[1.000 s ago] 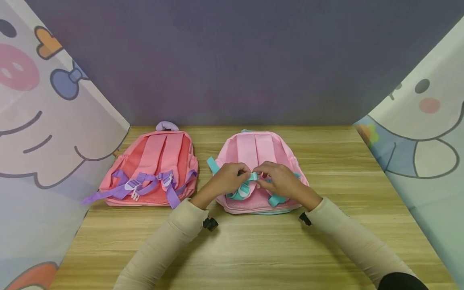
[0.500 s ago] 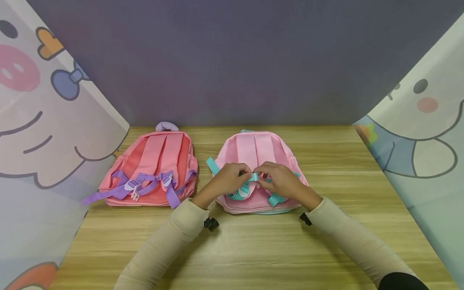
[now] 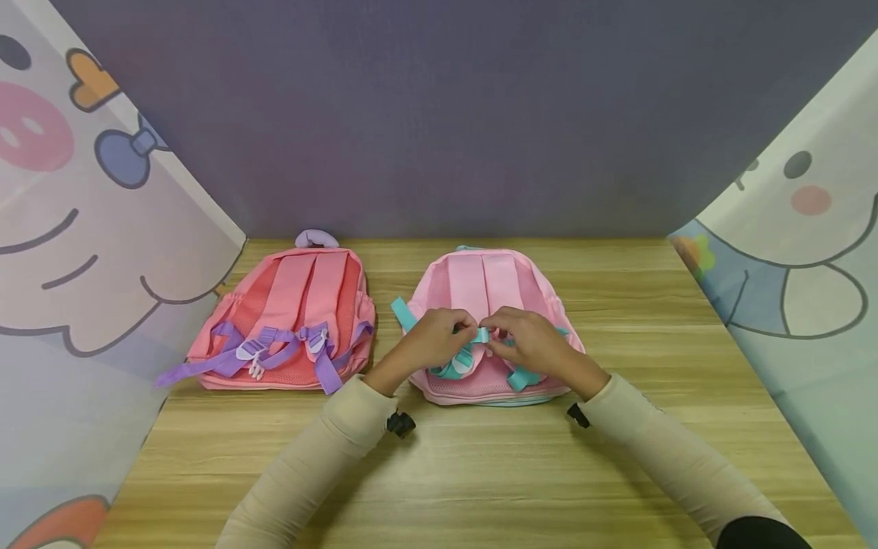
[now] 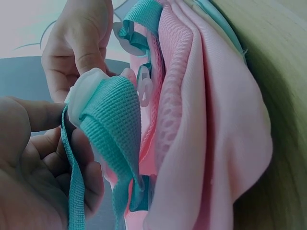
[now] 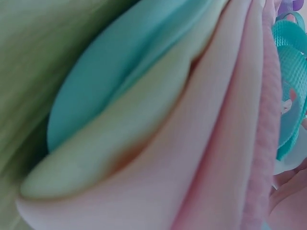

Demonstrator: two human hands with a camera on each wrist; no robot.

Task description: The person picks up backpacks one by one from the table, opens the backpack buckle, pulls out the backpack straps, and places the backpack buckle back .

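Left hand and right hand pinch the pink backpack's teal strap toward the desk's far edge: likely light, limp, steadiest at its pale buckle.

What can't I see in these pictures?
Pink backpack and coral backpack: in the head view, their fronts are hidden underneath, facing the table.
Right hand: in the left wrist view, the white buckle partly hides its fingertips.
Turquoise strap: the right wrist view's right edge cuts it off.
Black piece by the left sleeve: too small to identify in the head view.
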